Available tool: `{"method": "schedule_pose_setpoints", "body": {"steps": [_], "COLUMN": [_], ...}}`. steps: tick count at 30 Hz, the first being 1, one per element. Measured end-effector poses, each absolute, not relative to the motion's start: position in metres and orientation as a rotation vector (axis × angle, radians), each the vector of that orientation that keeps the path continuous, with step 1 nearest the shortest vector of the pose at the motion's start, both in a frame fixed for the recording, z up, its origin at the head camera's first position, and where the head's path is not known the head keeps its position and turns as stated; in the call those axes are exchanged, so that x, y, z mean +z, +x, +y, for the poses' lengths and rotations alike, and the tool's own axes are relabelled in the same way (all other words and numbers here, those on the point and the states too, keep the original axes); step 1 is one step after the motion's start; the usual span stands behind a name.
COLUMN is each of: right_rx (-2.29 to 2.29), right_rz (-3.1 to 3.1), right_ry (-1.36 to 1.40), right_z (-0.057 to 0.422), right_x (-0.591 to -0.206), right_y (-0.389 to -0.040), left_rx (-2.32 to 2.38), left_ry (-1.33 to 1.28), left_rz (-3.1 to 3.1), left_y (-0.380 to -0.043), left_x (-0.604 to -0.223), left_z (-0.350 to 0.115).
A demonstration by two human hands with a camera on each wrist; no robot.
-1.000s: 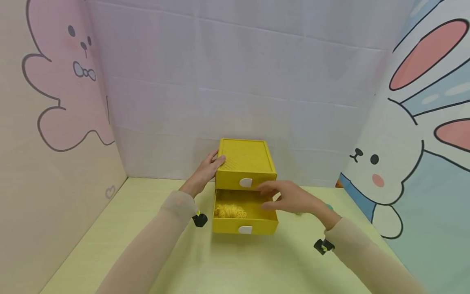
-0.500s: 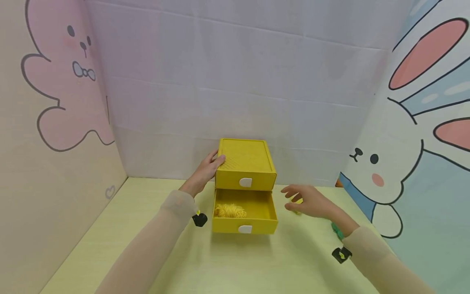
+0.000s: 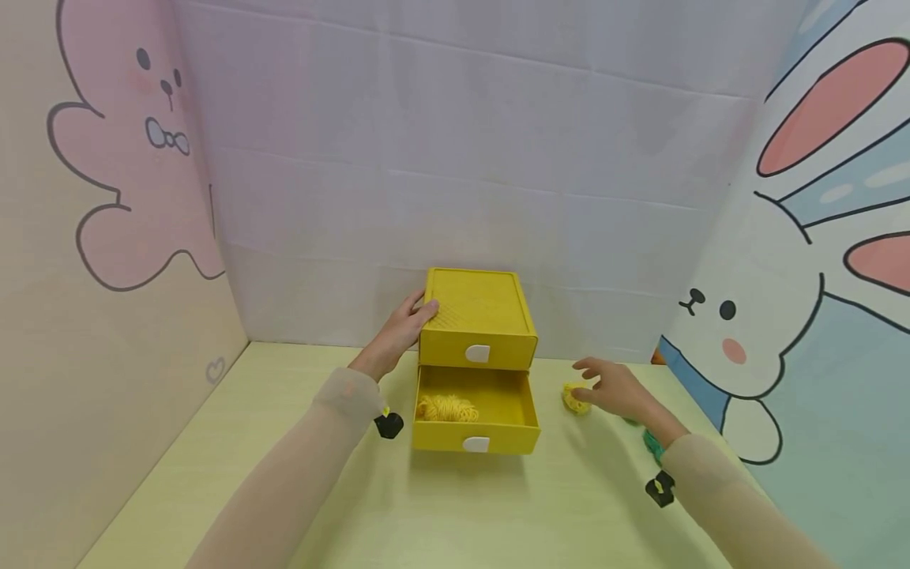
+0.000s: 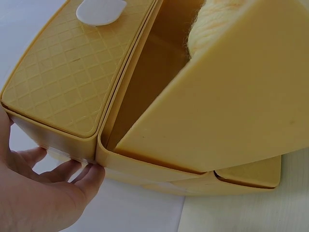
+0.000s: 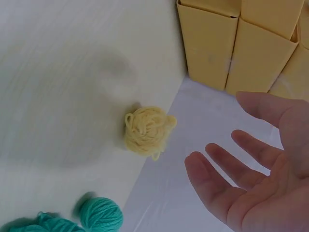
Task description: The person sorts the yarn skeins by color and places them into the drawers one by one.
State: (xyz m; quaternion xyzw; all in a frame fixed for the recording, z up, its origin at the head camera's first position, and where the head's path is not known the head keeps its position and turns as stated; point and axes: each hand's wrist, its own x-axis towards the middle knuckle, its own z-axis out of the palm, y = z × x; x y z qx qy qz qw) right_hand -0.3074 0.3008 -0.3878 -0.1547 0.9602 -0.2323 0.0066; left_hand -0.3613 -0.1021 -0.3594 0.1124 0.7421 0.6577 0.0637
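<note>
My left hand (image 3: 400, 325) holds the top left edge of a yellow drawer cabinet (image 3: 478, 300), thumb on the top and fingers against the side. Below the closed top drawer, another drawer (image 3: 476, 437) is pulled out. A bundle of yellow yarn (image 3: 446, 408) lies in its left part. To the right, my right hand (image 3: 617, 389) hovers with fingers spread, holding nothing. A small yellow yarn ball (image 5: 148, 129) lies on the table near its fingertips, apart from them in the right wrist view.
Green yarn (image 3: 652, 444) lies on the table under the right forearm; the right wrist view shows a round green ball (image 5: 101, 214) beside more green yarn (image 5: 46, 223). A white curtain (image 3: 455, 158) hangs behind the cabinet. Printed panels stand at both sides.
My right hand has moved right, away from the open drawer and toward the small yellow yarn ball, which has come into view. My left hand stays on the cabinet.
</note>
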Motion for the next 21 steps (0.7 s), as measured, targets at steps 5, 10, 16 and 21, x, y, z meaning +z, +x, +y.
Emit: {"method": "schedule_pose_setpoints", "body": {"steps": [5,10,16,21], "right_rx": [-0.710,-0.685,-0.680,-0.645], "right_rz": [3.025,3.046,3.073,3.069], "right_ry": [-0.417,-0.343,-0.270,-0.178], "right_z": [0.304,0.306,0.304,0.304], "right_x": [-0.401,-0.414,-0.425,-0.436], "right_y": [-0.318,-0.328,-0.337,-0.346], "left_rx": [1.989,1.993,1.998,2.000], "left_ry": [0.340,0.335,0.342,0.337], "left_rz": [2.239,2.234,2.233,2.232], "left_y": [-0.362,-0.360,-0.360,-0.360], "left_x": [-0.360,-0.359,-0.359,-0.358], "left_z": [-0.103,-0.102,-0.101,-0.102]}}
